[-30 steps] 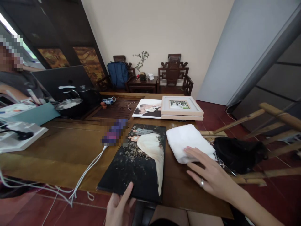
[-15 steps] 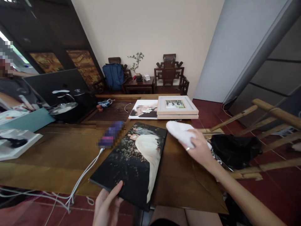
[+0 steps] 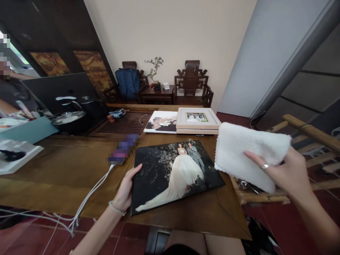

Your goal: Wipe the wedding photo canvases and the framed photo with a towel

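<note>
My left hand [image 3: 130, 187] grips the left edge of a dark photo album [image 3: 156, 170] with a wedding picture on its cover; the thumb rests on top and the other fingers are hidden beneath. The album sits over the near part of the wooden table [image 3: 79, 177], slightly turned. To its right, my right hand [image 3: 281, 170] holds a white cloth [image 3: 239, 141] up in the air, fingers behind it and thumb in front. A grey smudge marks the cloth. Cloth and album look apart.
Behind the album lie a flat wedding print [image 3: 162, 122] and stacked pale picture frames [image 3: 198, 120]. A phone [image 3: 123, 148] with white cables lies to the left. Further left are a teal box [image 3: 29, 129] and a black pot [image 3: 70, 122]. A bamboo chair [image 3: 313, 134] stands right; another person is far left.
The album has turned so its picture lies sideways to me, with my left hand now at its left edge. My right hand has lifted the cloth, spread out, to the right.
</note>
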{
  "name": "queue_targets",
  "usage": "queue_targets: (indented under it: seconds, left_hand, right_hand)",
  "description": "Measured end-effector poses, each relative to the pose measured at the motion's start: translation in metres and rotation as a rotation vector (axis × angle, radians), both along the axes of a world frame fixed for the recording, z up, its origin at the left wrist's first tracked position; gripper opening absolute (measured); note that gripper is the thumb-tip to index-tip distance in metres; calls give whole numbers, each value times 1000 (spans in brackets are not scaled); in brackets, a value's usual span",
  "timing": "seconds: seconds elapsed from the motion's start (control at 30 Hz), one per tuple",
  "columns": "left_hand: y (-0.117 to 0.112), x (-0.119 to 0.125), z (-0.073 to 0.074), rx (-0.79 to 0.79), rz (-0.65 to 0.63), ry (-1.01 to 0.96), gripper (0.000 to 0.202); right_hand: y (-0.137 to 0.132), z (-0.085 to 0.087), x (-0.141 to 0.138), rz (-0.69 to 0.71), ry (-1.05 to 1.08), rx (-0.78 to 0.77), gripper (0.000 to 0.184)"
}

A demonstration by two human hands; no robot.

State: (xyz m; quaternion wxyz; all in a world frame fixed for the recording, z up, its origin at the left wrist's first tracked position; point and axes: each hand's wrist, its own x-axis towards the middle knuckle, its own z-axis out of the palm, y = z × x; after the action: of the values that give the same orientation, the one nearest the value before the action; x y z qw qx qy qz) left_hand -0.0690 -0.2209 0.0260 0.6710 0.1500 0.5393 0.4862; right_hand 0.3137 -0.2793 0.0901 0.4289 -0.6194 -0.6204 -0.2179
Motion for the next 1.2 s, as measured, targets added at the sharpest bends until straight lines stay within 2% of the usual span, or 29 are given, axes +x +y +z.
queue_targets:
  seconds: [0.07, 0.13, 0.23, 0.3, 0.37, 0.53, 0.73, 0.87, 0.97, 1.07, 1.2]
  left_hand:
    - [11, 5, 0, -62, -96, -70, 19]
    - [21, 10, 0, -85, -183, -117, 24]
    - [37, 16, -4, -101, -244, -113, 29]
    - [49, 18, -8, -79, -262, -107, 29]
    - [60, 20, -11, -53, -264, -92, 29]
    - [78, 17, -17, -15, -249, -42, 24]
    - [83, 13, -15, -18, -312, -3, 22]
    - [83, 14, -14, 141, -355, 168, 20]
    - [86, 11, -20, 282, -402, 318, 39]
    - [91, 6, -30, 356, -373, 517, 63]
    - [96, 0, -39, 496, -377, 846, 64]
  right_hand:
    - [-2, -8, 5, 21, -226, 27, 25]
    - [-5, -19, 5, 71, -376, -49, 4]
    - [-11, -36, -7, 252, -487, -245, 21]
    - [-15, -46, -22, 396, -523, -282, 25]
    - [-18, -53, -37, 493, -537, -247, 27]
    - [-16, -65, -54, 554, -493, -285, 29]
    - [-12, -80, -58, 643, -479, -334, 26]
    - [-11, -83, -61, 629, -490, -341, 26]
    - [-10, -85, -62, 616, -522, -322, 27]
    - [-9, -87, -64, 605, -551, -287, 28]
    - [-9, -89, -68, 602, -561, -290, 28]
